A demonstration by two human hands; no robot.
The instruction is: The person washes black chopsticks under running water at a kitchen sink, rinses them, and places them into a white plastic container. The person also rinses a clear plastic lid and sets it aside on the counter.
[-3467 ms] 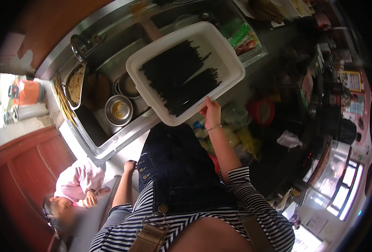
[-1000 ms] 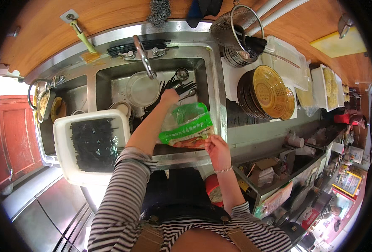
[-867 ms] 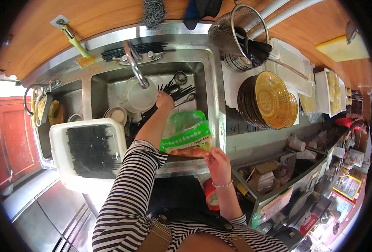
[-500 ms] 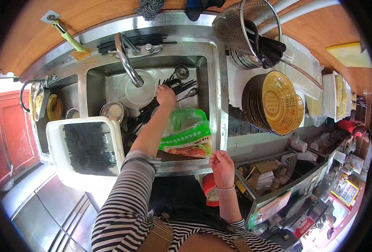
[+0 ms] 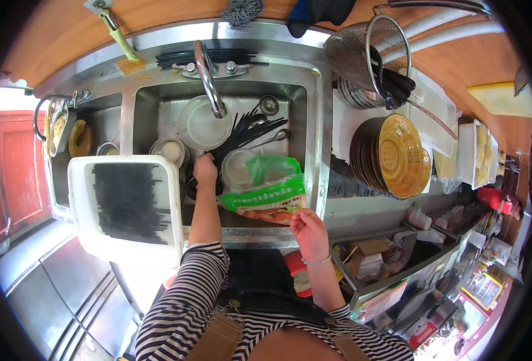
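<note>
My left hand (image 5: 204, 169) is in the sink basin, its fingers closed around the near ends of a bundle of black chopsticks (image 5: 242, 137). The sticks fan away to the right. At the basin's near right edge my right hand (image 5: 310, 233) has its fingertips pinched together on the corner of a green printed plastic bag (image 5: 266, 192). The bag covers part of a pale round bowl (image 5: 237, 168). A translucent round bowl (image 5: 201, 123) sits under the faucet (image 5: 209, 78). A metal spoon (image 5: 272, 138) lies beside the chopsticks, near the drain strainer (image 5: 269, 105).
A white tub (image 5: 79, 204) of black chopsticks (image 5: 128, 201) rests over the sink's near left edge. Stacked cups (image 5: 170, 150) stand in the basin. Yellow-brown plates (image 5: 401, 156) and a wire strainer (image 5: 392, 54) are on the right. A crowded drawer (image 5: 368, 259) is at the near right.
My left hand has come nearer and left, from the middle of the chopsticks to their near ends. The bundle now fans out more openly. The bag has shifted slightly left, and the view has moved a little.
</note>
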